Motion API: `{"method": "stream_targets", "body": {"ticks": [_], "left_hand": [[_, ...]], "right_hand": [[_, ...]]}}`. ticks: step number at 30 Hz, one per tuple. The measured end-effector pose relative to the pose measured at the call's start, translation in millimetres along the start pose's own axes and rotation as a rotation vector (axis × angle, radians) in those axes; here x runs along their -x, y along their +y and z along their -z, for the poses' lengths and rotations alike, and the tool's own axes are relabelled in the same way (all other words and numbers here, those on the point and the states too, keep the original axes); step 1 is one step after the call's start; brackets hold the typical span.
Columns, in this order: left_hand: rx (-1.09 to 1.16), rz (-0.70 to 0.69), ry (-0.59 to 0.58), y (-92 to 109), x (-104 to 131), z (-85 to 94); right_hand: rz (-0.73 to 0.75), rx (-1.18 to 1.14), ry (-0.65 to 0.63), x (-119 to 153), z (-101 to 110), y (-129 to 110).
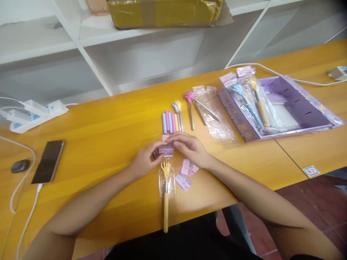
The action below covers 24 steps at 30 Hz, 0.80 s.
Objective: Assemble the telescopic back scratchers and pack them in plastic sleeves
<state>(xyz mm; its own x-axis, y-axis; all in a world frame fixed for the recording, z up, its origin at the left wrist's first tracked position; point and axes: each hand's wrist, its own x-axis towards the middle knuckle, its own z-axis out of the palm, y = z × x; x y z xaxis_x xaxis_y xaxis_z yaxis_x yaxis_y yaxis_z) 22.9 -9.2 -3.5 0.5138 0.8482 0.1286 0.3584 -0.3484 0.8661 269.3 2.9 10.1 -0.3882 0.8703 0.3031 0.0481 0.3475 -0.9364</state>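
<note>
Head view: The yellow claw back scratcher (166,202) lies on the wooden surface (121,122), inside a clear plastic bag (171,206), claw end directed away from the person. A purple printed header card (166,151) is positioned just beyond the claw. The left hand (146,158) is located beyond and left of the scratcher, fingers curled at the card's left side. The right hand (192,148) is located beyond and right of the scratcher, its thumb and fingertips at the card's far side. Whether either grip is clenched on the card cannot be told. Two loose printed cards (183,181) lie just right of the scratcher. Farther beyond it are coloured handle sleeves (170,122) in a row, with blue- and yellow-clawed metal rods (180,115) beside them. Beyond and right of the scratcher: pink-clawed metal rods (189,96), then a purple display box (235,119) containing bagged back scratchers (261,108). Well left of the scratcher: a smartphone (48,161).
</note>
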Motion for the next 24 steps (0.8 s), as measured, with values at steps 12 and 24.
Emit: {"method": "stream_targets", "body": {"ticks": [12, 24], "left_hand": [[0.154, 0.048, -0.047, -7, 1, -0.3], [0.199, 0.042, -0.056, -7, 2, 1.1]], "right_hand": [[0.011, 0.2, -0.093, 0, -3, 11], [0.024, 0.21, -0.13, 2, -5, 10]]}}
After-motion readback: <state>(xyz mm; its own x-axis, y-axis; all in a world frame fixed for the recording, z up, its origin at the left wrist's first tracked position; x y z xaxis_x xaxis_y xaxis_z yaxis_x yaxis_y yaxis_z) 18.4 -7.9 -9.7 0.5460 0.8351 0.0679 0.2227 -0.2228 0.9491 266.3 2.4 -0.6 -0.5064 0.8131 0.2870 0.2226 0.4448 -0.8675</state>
